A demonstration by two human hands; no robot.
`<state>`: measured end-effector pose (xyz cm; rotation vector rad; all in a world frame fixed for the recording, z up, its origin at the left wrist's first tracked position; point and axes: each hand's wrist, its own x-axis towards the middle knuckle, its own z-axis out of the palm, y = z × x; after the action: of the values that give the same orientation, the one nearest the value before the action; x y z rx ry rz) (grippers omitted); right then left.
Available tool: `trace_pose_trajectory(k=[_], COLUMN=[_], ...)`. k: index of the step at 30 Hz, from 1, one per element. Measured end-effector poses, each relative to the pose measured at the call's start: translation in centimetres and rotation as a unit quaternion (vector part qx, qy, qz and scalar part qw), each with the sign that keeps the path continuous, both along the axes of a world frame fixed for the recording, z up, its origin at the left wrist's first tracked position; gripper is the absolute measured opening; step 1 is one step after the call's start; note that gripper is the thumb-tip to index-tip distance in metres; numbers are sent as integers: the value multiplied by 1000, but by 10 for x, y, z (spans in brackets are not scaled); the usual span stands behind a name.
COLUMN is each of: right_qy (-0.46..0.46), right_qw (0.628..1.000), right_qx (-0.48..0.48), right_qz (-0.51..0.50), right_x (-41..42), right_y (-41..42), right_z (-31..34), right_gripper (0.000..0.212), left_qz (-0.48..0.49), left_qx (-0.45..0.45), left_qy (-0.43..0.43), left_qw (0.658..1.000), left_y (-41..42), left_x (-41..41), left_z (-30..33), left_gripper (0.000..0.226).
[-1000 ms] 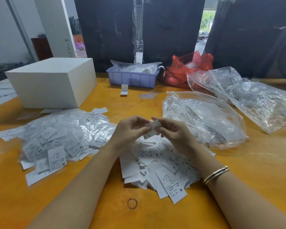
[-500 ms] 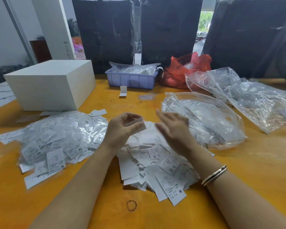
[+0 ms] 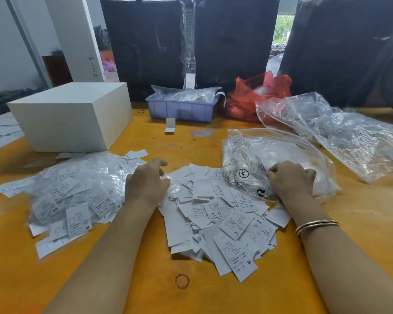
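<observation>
A heap of loose white size labels point(image 3: 225, 218) lies on the orange table point(image 3: 361, 223) in front of me. To its left is a pile of labels in small clear sleeves point(image 3: 66, 191). My left hand point(image 3: 145, 184) is down between the two piles, back upward and fingers curled under; it seems to grip a label, mostly hidden beneath it. My right hand point(image 3: 290, 180) is on the large clear printed bag point(image 3: 281, 150) to the right of the heap, its curled fingers gripping the plastic.
A white box point(image 3: 73, 114) stands at the back left. A purple tray point(image 3: 179, 109) and a red bag point(image 3: 259, 94) sit at the back, with crumpled clear plastic point(image 3: 349, 137) at the right. A rubber band point(image 3: 182, 281) lies near the front edge.
Both hands had been together on one label above the heap. They parted: the left dropped toward the left pile, and the right moved right onto the large clear bag.
</observation>
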<state>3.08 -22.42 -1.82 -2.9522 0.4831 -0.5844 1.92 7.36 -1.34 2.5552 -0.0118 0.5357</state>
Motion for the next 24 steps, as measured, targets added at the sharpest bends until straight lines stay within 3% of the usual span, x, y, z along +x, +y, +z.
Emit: trace_pose_trajectory(k=[3,10,19,22,24], right_qy=[-45,-117,-241,-303,-282], right_qw=[998,990,966,923,873], right_qx=[31,72,95,200,305], right_qz=[-6,2,24,127,254], right_x=[-1,-3,-9,-14,-22], right_y=[0,-2,3,11,24], right_z=[-1,-2,0,9,16], right_gripper=[17,18,14,10,7], left_qz=[11,-82,-122,-142,-178], left_qx=[32,-44,-118,-132,-159], left_qy=[-30,-79,-85,-88,-76], left_qw=[999,993,982,977,968], left_y=[-4,-21,-26,-28,-31], left_x=[-1,-6,-9,-9,-10], left_z=[-1,0,-1,0,3], left_gripper=[36,21,19,18,17])
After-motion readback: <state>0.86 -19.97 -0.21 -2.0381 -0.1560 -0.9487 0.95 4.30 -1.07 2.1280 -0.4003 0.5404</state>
